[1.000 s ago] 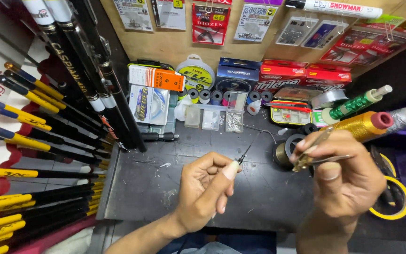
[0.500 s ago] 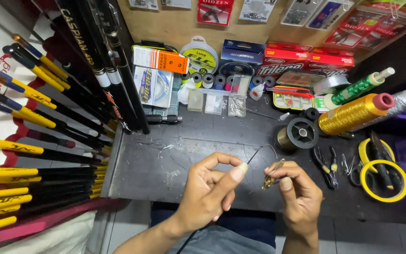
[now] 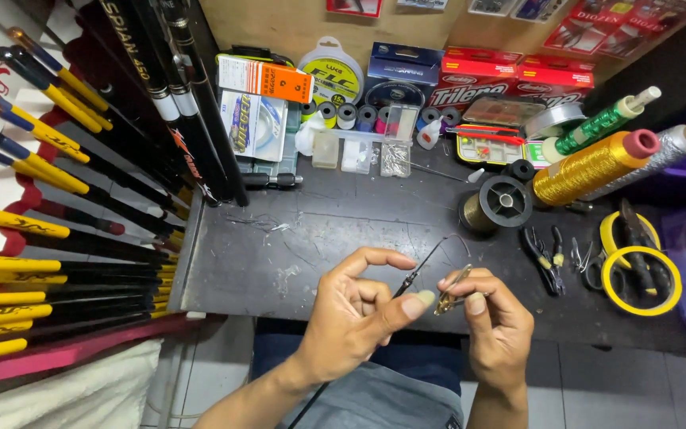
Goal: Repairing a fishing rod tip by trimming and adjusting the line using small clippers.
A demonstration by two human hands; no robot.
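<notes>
My left hand [image 3: 355, 311] pinches a thin black rod tip [image 3: 421, 265] between thumb and fingers; the rod runs down past my wrist toward my lap. A fine line curls off its upper end. My right hand [image 3: 495, 326] sits just to the right, its fingertips closed on a small brass-coloured tool [image 3: 451, 287] held against the rod tip. Both hands hover over the front edge of the dark worktable [image 3: 311, 238].
Black and yellow fishing rods [image 3: 49, 222] fan out at left. Line spools and boxes [image 3: 406, 87] line the back. A dark line reel [image 3: 495, 203], gold thread cone [image 3: 589, 165], pliers [image 3: 543, 256] and yellow tape ring [image 3: 641, 268] lie at right.
My right hand has come down from the right and closed in beside my left hand, bringing the brass tool to the rod tip. The view has shifted lower over the table.
</notes>
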